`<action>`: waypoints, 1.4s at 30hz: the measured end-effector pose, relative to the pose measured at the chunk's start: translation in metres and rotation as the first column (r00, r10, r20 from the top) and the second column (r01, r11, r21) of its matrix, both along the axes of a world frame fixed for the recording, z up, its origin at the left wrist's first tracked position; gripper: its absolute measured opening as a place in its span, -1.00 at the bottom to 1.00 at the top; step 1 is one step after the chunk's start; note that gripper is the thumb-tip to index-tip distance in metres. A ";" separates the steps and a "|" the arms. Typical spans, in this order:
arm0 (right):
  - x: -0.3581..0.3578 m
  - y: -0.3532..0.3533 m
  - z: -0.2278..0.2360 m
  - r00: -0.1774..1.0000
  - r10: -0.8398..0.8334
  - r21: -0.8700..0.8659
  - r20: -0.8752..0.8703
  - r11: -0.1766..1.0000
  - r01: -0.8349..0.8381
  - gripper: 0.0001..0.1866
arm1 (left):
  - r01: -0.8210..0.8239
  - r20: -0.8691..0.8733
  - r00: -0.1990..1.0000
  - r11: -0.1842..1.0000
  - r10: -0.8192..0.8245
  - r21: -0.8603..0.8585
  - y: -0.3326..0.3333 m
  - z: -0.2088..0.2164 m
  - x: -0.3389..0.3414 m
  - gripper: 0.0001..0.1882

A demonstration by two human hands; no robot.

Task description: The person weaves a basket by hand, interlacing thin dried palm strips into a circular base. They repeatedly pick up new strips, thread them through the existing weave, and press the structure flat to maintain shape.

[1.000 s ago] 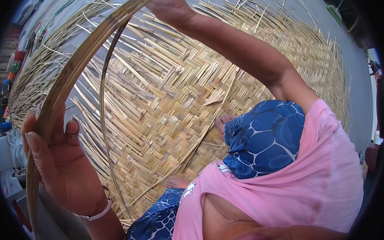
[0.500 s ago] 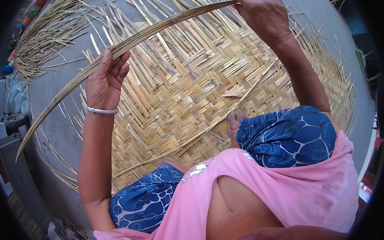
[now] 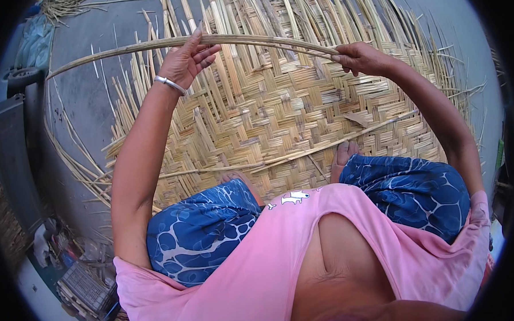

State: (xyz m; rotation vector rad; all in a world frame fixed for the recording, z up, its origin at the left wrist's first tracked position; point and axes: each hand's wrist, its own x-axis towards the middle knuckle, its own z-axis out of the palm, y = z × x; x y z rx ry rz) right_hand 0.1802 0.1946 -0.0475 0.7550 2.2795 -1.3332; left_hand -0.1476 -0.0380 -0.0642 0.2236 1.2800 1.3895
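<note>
A long bundle of flat split reed strips [image 3: 246, 40] arches across the far side, above a partly woven mat [image 3: 289, 119]. My left hand [image 3: 188, 59], with a pale bangle at the wrist, pinches the bundle near its middle between thumb and fingers. Beyond that hand the bundle's tail bends down to the left. At the bundle's right end, the fingers of my right hand [image 3: 362, 59] are closed on the strips. Loose, unwoven strips stick out from the mat's far edge behind the bundle.
My bare feet [image 3: 344, 152] rest on the mat, beside a long thin strip [image 3: 302, 153] lying across it. More reeds [image 3: 61, 8] are heaped at the far left. A wheeled grey object [image 3: 21, 84] and a slatted crate [image 3: 84, 285] stand at the left.
My right hand has come down and nearer, levelling the bundle. My left hand has moved right and slightly farther away, still holding it. The view has shifted, with the reed heap now mostly out of sight.
</note>
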 end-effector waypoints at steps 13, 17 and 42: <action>-0.032 0.000 -0.015 0.743 -0.628 -0.263 -0.230 0.775 0.574 -0.74 | 0.032 -0.608 0.697 0.864 -0.379 -0.502 -0.009 -0.043 -0.009 -0.48; -0.061 0.009 -0.027 0.782 -0.604 -0.313 -0.155 0.780 0.541 -0.76 | -0.057 -0.345 0.932 0.898 -0.109 -0.436 0.001 -0.036 -0.009 -0.50; -0.136 0.014 -0.052 0.882 -0.467 -0.151 -0.061 0.878 0.454 -0.79 | 0.299 -0.060 0.945 0.925 -0.320 -0.235 0.051 -0.052 -0.007 -0.57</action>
